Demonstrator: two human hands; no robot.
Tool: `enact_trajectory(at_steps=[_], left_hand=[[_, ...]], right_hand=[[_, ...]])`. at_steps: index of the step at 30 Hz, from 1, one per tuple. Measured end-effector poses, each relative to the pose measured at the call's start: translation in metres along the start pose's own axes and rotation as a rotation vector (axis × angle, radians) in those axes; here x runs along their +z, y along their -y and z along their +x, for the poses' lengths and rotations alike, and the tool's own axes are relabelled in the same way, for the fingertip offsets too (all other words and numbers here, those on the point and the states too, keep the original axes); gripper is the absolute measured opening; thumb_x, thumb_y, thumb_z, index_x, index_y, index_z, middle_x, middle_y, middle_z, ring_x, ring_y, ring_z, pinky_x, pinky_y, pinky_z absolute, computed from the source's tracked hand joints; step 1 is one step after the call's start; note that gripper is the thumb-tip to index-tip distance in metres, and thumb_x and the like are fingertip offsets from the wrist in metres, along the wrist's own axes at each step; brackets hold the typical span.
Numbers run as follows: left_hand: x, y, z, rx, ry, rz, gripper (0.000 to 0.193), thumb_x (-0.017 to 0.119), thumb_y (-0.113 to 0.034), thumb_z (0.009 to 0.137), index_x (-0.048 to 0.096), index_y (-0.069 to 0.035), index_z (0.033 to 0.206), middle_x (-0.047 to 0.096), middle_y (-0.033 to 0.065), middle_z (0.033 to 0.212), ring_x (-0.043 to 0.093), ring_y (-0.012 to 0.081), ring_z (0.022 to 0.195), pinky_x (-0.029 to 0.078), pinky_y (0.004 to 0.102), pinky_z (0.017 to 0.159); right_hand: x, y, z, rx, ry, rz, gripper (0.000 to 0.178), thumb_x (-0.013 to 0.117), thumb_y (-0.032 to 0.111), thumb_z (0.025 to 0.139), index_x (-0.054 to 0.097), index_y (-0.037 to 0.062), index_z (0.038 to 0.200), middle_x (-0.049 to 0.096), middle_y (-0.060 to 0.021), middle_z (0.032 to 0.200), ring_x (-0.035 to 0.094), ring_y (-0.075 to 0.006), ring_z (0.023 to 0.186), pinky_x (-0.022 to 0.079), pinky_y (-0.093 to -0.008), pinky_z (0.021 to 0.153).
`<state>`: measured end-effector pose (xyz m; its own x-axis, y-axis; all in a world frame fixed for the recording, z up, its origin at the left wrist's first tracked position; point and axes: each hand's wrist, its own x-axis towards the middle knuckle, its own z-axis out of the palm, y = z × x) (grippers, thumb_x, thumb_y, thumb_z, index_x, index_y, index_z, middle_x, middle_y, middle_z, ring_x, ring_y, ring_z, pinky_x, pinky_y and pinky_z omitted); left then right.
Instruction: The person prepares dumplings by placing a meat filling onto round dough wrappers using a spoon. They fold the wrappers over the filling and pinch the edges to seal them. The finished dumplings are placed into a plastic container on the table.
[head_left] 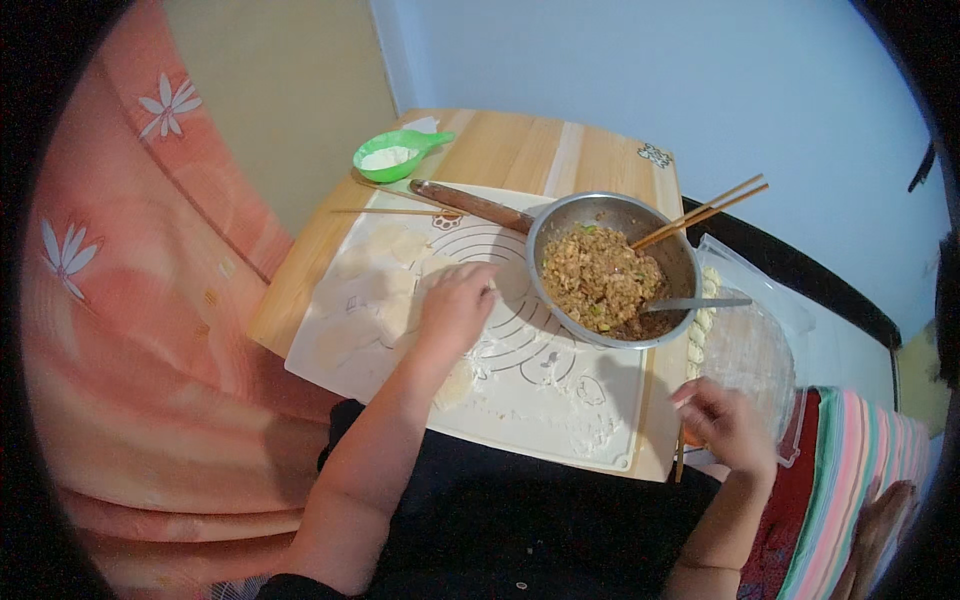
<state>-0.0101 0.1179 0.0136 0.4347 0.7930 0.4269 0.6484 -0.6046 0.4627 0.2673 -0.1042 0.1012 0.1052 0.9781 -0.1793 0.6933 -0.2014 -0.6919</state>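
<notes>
My left hand (pixel 457 308) is over the white printed mat (pixel 615 415), palm down with curled fingers among thin round dough wrappers (pixel 398 245). Whatever its fingertips hold is hidden beneath them. Another wrapper (pixel 457 384) lies beside my left wrist, near loose flour. Off the table's right edge hovers my right hand (pixel 728 425), its fingers loosely bent and slightly apart, with nothing plainly in them. It is closest to a clear tray (pixel 770 340) holding a row of pleated dumplings (pixel 702 325). Between my hands and farther away, a steel bowl (pixel 570 327) contains minced filling (pixel 600 272).
A metal spoon (pixel 705 303) and chopsticks (pixel 705 210) rest in the bowl. Left of it lies a wooden rolling pin (pixel 470 204). The green scoop (pixel 432 145) of flour stands at the back left of the wooden table (pixel 525 145). Striped cloth (pixel 850 470) is at right.
</notes>
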Motion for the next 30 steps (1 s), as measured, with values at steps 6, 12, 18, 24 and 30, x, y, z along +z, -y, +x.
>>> enact_trajectory(at_steps=[6,12,18,24,30], left_hand=[[0.027,-0.002,0.002,0.181,-0.008,0.254,0.016,0.063,-0.016,0.076,0.062,-0.008,0.091,0.062,0.0062,0.098,0.057,0.0270,0.099,0.040,0.0422,0.097],[0.024,-0.002,0.003,0.209,0.056,0.415,0.011,0.057,-0.012,0.078,0.062,-0.006,0.087,0.062,0.0087,0.095,0.059,0.0275,0.096,0.040,0.0411,0.098],[0.022,0.001,0.003,0.193,0.049,0.351,0.012,0.055,-0.010,0.078,0.061,-0.004,0.086,0.062,0.0110,0.094,0.060,0.0291,0.096,0.046,0.0407,0.090],[0.020,0.000,0.005,0.091,0.087,0.279,0.013,0.055,-0.010,0.081,0.060,-0.003,0.091,0.062,0.0128,0.102,0.060,0.0287,0.097,0.049,0.0394,0.080],[-0.001,0.006,0.009,-0.372,0.045,-0.614,0.015,0.047,-0.011,0.091,0.057,-0.001,0.097,0.061,0.0095,0.096,0.063,0.0249,0.085,0.052,0.0324,0.073]], right_hand=[[0.064,0.032,0.031,-0.442,0.169,0.136,0.045,0.061,-0.001,0.079,0.053,0.0091,0.123,0.054,-0.0150,0.116,0.056,-0.0319,0.100,0.047,-0.0358,0.085],[0.094,0.036,0.055,-0.461,0.251,0.219,0.040,0.062,0.010,0.084,0.054,0.0076,0.123,0.051,-0.0152,0.121,0.053,-0.0338,0.109,0.045,-0.0364,0.091],[0.113,0.039,0.070,-0.433,0.245,0.299,0.036,0.061,0.012,0.086,0.055,0.0059,0.121,0.052,-0.0149,0.121,0.054,-0.0314,0.107,0.045,-0.0351,0.089],[0.126,0.036,0.082,-0.248,0.315,0.663,0.038,0.059,0.010,0.089,0.050,0.0031,0.126,0.051,-0.0090,0.124,0.051,-0.0198,0.109,0.042,-0.0315,0.092],[0.130,0.046,0.089,0.040,0.160,1.102,0.044,0.055,0.018,0.093,0.042,0.0011,0.132,0.049,-0.0084,0.127,0.047,-0.0174,0.115,0.037,-0.0323,0.099]])
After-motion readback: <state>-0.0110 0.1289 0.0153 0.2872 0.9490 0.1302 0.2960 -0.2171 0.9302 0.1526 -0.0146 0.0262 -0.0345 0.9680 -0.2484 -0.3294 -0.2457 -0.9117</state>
